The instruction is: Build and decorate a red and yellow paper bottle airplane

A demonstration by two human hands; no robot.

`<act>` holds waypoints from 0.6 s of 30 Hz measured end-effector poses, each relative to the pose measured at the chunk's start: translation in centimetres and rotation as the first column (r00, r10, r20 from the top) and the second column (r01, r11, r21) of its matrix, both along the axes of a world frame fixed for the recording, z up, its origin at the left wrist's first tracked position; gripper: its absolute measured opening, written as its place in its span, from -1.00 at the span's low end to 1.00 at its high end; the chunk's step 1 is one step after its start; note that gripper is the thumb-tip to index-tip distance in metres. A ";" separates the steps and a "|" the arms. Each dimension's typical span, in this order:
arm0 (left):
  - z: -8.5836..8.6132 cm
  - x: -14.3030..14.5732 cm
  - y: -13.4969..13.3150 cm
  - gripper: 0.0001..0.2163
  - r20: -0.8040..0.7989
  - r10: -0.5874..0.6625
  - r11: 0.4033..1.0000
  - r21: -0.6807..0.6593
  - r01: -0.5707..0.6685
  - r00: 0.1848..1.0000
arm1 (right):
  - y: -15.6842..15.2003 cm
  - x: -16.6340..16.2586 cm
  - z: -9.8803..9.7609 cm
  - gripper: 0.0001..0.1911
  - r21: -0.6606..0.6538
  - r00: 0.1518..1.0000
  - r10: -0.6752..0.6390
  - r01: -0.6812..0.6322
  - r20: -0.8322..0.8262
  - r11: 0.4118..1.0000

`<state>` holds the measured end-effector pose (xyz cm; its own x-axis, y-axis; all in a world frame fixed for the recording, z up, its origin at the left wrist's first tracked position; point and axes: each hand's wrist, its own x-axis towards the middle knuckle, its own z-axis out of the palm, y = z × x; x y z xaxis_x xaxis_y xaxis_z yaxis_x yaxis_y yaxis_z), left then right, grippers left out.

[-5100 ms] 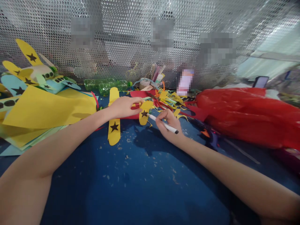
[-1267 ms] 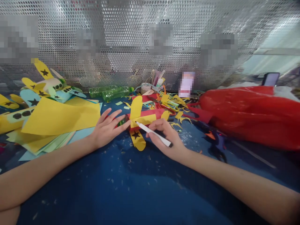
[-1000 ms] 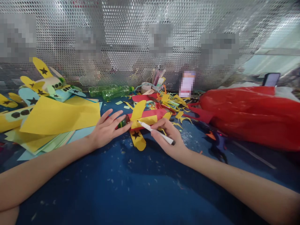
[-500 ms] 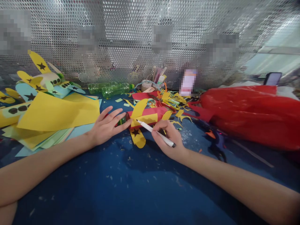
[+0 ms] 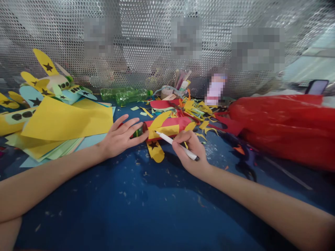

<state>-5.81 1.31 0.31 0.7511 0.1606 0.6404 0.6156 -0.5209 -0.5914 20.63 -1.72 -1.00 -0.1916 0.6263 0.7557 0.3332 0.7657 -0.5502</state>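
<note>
A toy airplane (image 5: 170, 126), made from a green bottle wrapped in red paper, lies on its side on the blue table. It has yellow paper wings; the near wing (image 5: 156, 152) carries a black star. My left hand (image 5: 123, 136) rests with fingers stretched over the bottle's neck end, touching it from the left. A white marker (image 5: 180, 147) with a black end is pinched in my right hand (image 5: 192, 153). Its black tip is at the left part of the yellow strip (image 5: 167, 131) along the body. Any mark beneath the tip is too small to tell.
Finished paper-and-bottle airplanes (image 5: 56, 83) and coloured paper sheets (image 5: 68, 120) are at left. Green bottles (image 5: 125, 94), paper scraps (image 5: 196, 106) and a phone (image 5: 215, 90) stand or lie behind, before a perforated metal screen (image 5: 146, 42). A red plastic bag (image 5: 282, 125) fills the right.
The whole view has shifted slightly, moving everything a little to the right. Both hands keep nearly the same pose, and the marker tip stays by the yellow strip.
</note>
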 end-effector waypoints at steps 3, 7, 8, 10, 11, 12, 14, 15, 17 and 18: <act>0.0 0.0 0.0 -0.59 -0.003 -0.006 1.000 -0.007 0.006 1.000 | 0.0 0.0 0.1 -0.86 -0.020 1.000 -0.013 0.013 -0.001 1.000; 0.0 0.0 0.0 -0.56 -0.016 0.010 1.000 -0.002 -0.010 1.000 | 0.0 0.0 0.4 -0.84 -0.018 1.000 -0.018 0.019 0.024 1.000; 0.1 0.0 0.0 -0.56 -0.012 0.005 1.000 0.007 -0.005 1.000 | 0.0 0.0 0.5 -0.84 -0.014 0.999 -0.020 0.020 0.034 1.000; 0.1 0.1 -0.1 -0.58 -0.005 -0.008 1.000 0.022 0.008 1.000 | 0.0 0.0 0.6 -0.83 -0.013 0.998 -0.022 0.023 0.053 1.000; 0.2 0.1 -0.1 -0.59 -0.004 -0.012 1.000 0.025 0.013 1.000 | 0.0 0.0 0.7 -0.83 -0.017 0.998 -0.022 0.023 0.059 1.000; 0.2 0.1 -0.1 -0.61 -0.006 -0.014 1.000 0.024 0.014 1.000 | 0.0 0.0 0.7 -0.83 -0.022 0.998 -0.018 0.019 0.063 1.000; 0.2 0.1 -0.1 -0.62 -0.013 -0.010 1.000 0.019 0.010 1.000 | 0.0 0.0 0.7 -0.84 -0.032 0.998 -0.007 0.009 0.065 0.999; 0.3 0.1 -0.1 -0.61 -0.017 -0.007 1.000 0.017 0.007 1.000 | 0.0 0.0 0.7 -0.85 -0.040 0.998 0.003 0.000 0.067 0.999; 0.2 0.1 -0.1 -0.61 -0.021 -0.006 1.000 0.018 0.006 1.000 | -0.1 0.0 0.6 -0.87 -0.056 0.997 0.029 -0.025 0.072 0.998; 0.2 0.1 -0.2 -0.61 -0.021 -0.006 1.000 0.020 0.007 1.000 | -0.1 0.0 0.6 -0.88 -0.063 0.996 0.042 -0.037 0.077 0.997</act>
<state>-5.70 1.16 0.54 0.7655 0.1432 0.6273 0.5995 -0.5131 -0.6143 20.63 -1.85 -0.44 -0.2743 0.6615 0.6980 0.3471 0.7450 -0.5696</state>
